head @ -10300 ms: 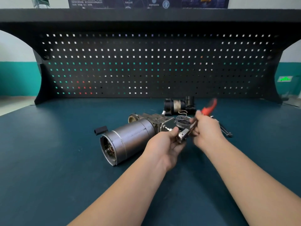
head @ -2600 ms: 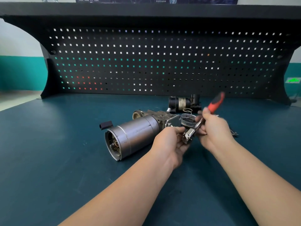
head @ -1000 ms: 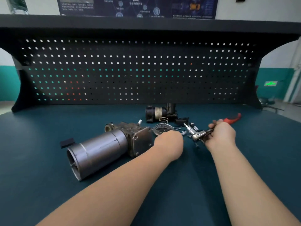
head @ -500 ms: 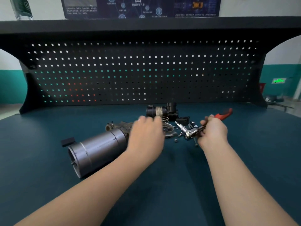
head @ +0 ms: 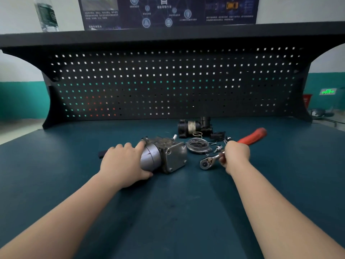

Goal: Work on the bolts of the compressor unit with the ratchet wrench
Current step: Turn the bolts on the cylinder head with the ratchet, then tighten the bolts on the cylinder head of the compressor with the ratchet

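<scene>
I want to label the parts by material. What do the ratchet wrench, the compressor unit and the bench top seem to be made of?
Ratchet wrench: bright, shiny metal head, likely chromed steel; the red grip looks like plastic or rubber.
Compressor unit: dull grey metal, apparently cast, with a smoother cylindrical shell.
Bench top: matte dark teal, probably a mat or coating; unclear which.

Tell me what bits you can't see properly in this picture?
- Head view: most of the compressor unit barrel is covered by the left hand.
- Head view: the ratchet wrench middle is hidden inside the right hand; its red handle is blurred.
- Head view: the loose small parts are too tiny to name.
- Head view: the bottle is cut off by the top edge.
</scene>
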Demonstrator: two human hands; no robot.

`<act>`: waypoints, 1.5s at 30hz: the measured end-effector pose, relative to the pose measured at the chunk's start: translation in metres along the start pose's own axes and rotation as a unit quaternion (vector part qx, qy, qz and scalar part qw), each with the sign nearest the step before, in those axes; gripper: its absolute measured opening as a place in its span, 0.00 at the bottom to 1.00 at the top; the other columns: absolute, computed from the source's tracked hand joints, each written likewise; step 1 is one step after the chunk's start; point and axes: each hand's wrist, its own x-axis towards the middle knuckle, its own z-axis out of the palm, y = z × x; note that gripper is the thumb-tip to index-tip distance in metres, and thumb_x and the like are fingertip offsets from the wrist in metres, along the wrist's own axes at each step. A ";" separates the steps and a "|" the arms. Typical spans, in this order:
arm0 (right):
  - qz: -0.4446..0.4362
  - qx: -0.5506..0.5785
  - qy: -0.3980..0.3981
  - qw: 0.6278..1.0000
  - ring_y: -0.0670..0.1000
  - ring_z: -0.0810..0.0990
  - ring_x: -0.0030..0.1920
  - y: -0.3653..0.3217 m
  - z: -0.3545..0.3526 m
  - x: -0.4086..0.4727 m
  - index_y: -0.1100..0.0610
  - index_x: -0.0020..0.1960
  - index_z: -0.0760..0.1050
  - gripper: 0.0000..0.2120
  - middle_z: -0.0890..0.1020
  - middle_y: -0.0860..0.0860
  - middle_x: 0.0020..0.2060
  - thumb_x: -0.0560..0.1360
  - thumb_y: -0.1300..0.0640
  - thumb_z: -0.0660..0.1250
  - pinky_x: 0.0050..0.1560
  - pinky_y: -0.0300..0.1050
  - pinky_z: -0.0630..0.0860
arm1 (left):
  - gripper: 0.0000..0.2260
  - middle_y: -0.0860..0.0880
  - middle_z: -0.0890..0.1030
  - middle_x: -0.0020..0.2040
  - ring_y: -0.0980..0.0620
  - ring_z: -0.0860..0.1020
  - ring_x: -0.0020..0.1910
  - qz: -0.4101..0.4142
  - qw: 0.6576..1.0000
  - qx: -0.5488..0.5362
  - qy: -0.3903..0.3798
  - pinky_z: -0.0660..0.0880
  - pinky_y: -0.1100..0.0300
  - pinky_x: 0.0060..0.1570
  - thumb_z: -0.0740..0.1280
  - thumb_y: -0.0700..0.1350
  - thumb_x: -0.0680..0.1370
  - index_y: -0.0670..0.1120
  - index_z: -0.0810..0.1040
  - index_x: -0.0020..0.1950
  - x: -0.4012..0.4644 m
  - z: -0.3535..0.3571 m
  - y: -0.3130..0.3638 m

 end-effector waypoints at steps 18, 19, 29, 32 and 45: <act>-0.270 -0.376 -0.018 0.886 0.57 0.80 0.43 -0.019 -0.004 -0.042 0.58 0.43 0.74 0.22 0.82 0.54 0.38 0.76 0.38 0.61 0.40 0.44 0.70 | 0.42 0.50 0.75 0.49 0.47 0.76 0.48 0.095 0.995 -0.014 -0.017 0.66 0.57 0.38 0.67 0.69 0.61 0.54 0.57 0.69 0.012 0.005 -0.023; -0.328 -0.342 -0.070 0.878 0.56 0.78 0.47 -0.014 0.006 -0.057 0.55 0.45 0.73 0.22 0.80 0.50 0.41 0.73 0.35 0.62 0.43 0.45 0.68 | 0.41 0.50 0.75 0.48 0.47 0.76 0.47 0.098 0.995 -0.017 -0.016 0.67 0.58 0.37 0.67 0.68 0.62 0.54 0.58 0.69 0.012 0.004 -0.024; -0.397 -0.461 -0.185 0.772 0.57 0.61 0.67 0.049 0.050 -0.102 0.51 0.72 0.58 0.43 0.64 0.53 0.63 0.66 0.32 0.70 0.68 0.51 0.63 | 0.40 0.53 0.74 0.39 0.49 0.73 0.37 0.117 0.993 -0.016 -0.011 0.71 0.59 0.34 0.63 0.67 0.57 0.56 0.61 0.66 0.006 -0.003 -0.031; -0.404 -0.448 -0.193 0.773 0.55 0.61 0.65 0.047 0.049 -0.110 0.50 0.67 0.62 0.40 0.62 0.51 0.57 0.64 0.33 0.71 0.65 0.50 0.66 | 0.42 0.53 0.76 0.42 0.50 0.75 0.40 0.125 0.992 -0.022 -0.007 0.72 0.59 0.37 0.63 0.69 0.57 0.58 0.59 0.69 -0.001 -0.004 -0.040; -0.579 -0.346 -0.084 0.733 0.52 0.61 0.57 0.027 0.043 -0.133 0.48 0.46 0.76 0.23 0.68 0.47 0.52 0.63 0.32 0.68 0.59 0.54 0.63 | 0.36 0.60 0.77 0.41 0.56 0.74 0.39 0.167 0.973 -0.112 -0.110 0.73 0.60 0.38 0.66 0.73 0.52 0.63 0.67 0.58 0.006 -0.043 -0.060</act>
